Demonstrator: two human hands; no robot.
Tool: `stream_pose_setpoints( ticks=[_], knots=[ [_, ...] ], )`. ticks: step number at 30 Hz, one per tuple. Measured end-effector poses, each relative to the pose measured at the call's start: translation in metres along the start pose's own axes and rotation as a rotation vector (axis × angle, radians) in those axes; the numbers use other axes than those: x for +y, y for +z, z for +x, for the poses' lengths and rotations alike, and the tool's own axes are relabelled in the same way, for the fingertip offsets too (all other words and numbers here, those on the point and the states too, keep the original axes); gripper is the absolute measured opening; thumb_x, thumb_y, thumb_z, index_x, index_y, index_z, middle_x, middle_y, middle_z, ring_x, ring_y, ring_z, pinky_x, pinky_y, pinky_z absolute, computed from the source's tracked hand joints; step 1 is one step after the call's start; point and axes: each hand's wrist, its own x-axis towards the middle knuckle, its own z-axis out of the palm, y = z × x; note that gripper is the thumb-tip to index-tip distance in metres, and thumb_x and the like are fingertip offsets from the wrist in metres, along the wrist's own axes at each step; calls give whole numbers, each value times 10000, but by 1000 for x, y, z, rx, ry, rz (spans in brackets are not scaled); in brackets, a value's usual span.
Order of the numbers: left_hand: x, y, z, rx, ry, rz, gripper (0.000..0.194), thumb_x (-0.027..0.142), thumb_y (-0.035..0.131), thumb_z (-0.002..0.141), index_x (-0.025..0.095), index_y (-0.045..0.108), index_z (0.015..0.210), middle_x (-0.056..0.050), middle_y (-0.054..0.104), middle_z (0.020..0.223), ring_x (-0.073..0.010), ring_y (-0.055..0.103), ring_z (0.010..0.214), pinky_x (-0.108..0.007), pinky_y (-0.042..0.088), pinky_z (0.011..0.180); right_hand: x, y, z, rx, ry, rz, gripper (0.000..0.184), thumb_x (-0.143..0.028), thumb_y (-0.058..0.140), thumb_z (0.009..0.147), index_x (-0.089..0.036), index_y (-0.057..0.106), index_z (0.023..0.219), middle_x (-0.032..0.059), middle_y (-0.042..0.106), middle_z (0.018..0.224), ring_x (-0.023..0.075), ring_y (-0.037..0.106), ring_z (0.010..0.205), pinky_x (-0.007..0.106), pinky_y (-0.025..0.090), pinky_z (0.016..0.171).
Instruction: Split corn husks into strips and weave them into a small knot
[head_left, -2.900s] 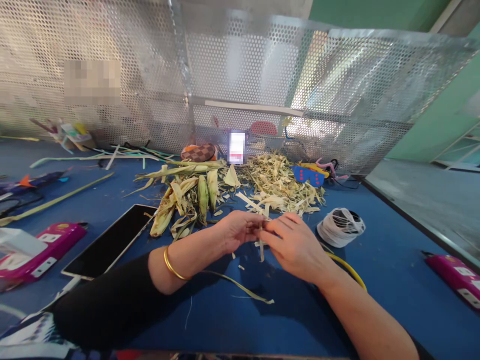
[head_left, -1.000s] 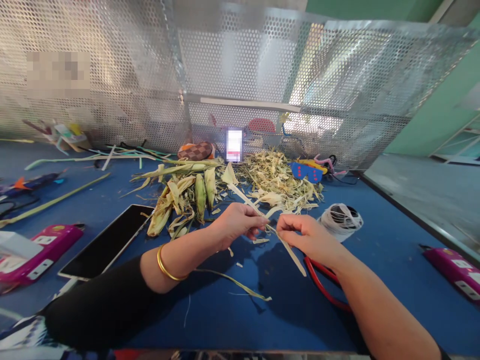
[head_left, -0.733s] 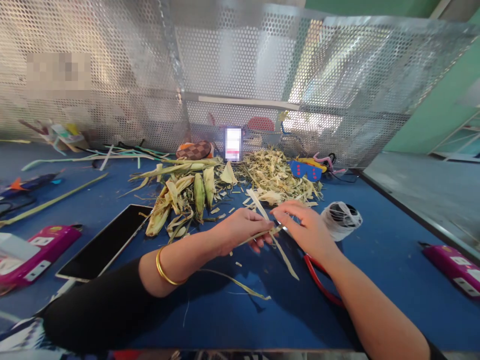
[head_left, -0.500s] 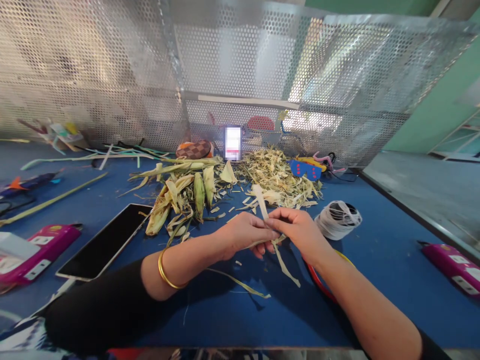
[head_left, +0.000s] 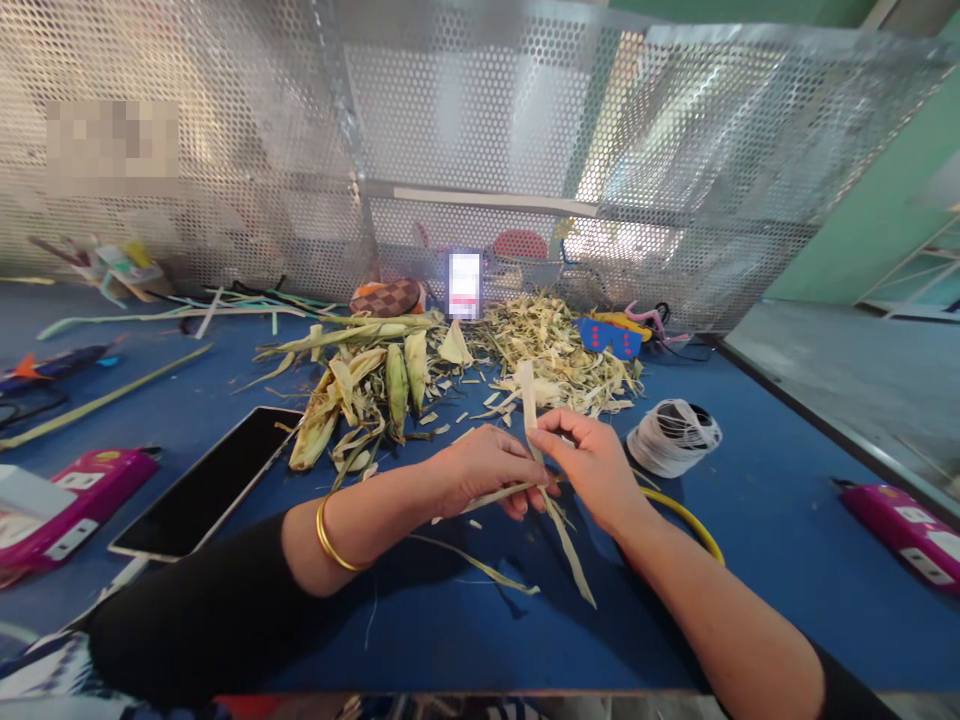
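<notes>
Over the middle of the blue table, both of my hands pinch pale corn husk strips. My left hand [head_left: 491,468] is closed, fingertips pressed together where strips cross; one thin piece runs back beneath its palm. Thumb and fingers of my right hand [head_left: 589,462] close on the long upright husk strip [head_left: 528,388], whose upper end points away from me. Its lower tail [head_left: 574,560] dangles toward the table's front edge. Fingers hide most of the crossing. A loose thin husk piece [head_left: 487,570] lies below my left hand.
Whole corn husks [head_left: 352,390] and a shredded heap [head_left: 555,345] lie beyond my hands. A white string spool [head_left: 671,438] stands right, near a yellow ring [head_left: 694,525]. A phone [head_left: 214,480] and magenta power strips [head_left: 97,500] [head_left: 911,530] flank me; perforated metal [head_left: 480,130] rises behind.
My right hand has moved slightly up and away from the left fingertips, still pinching the strip. More of the strip's upright part and dangling tail shows.
</notes>
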Motion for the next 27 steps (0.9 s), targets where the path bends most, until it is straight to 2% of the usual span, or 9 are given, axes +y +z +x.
stream_pose_setpoints(
  ticks=[5,7,9,14,22,24,27],
  knots=[
    [2,-5,1,72,50,-38,204,343,708,619,146,658,593,4,600,526,-81,490,416,-225,448,460,-3,-23,6,-370,-64,-92,257,-358,450,877,-187,615,781,8,633,758,159,566,734,273,426,678],
    [3,-8,2,84,55,-75,208,347,704,633,147,654,608,2,595,539,-85,493,426,-231,450,460,-5,-32,8,-438,-65,-129,234,-351,458,880,-195,626,830,14,657,819,166,586,782,281,432,709],
    [3,-10,3,88,47,-99,230,370,707,646,145,658,629,2,584,536,-81,485,424,-229,442,456,-5,-38,9,-438,-57,-179,208,-336,479,871,-198,625,817,8,653,773,163,586,746,280,432,685],
    [1,-8,3,75,29,-84,234,372,712,661,145,665,625,19,545,477,-69,457,395,-210,403,428,-4,-37,9,-352,-120,-254,236,-307,489,856,-192,577,670,-16,596,627,137,542,623,254,407,609],
    [2,-8,3,102,59,-76,263,312,742,631,138,587,511,5,572,473,-83,493,382,-224,412,438,-1,-26,4,-144,-197,-394,213,-283,496,862,-199,579,684,-11,592,616,144,528,593,246,389,563],
    [3,-8,3,124,34,-119,251,315,755,627,130,605,550,-4,595,497,-87,511,400,-228,426,464,-1,-26,3,-32,-301,-459,189,-278,503,870,-202,614,737,12,630,692,170,567,663,278,413,618],
    [3,-9,3,180,25,-252,231,324,730,677,115,641,637,-31,645,583,-104,572,487,-244,472,557,-3,-28,1,176,-592,-597,135,-244,530,868,-211,660,884,59,652,866,214,584,823,350,410,749]
  ],
)
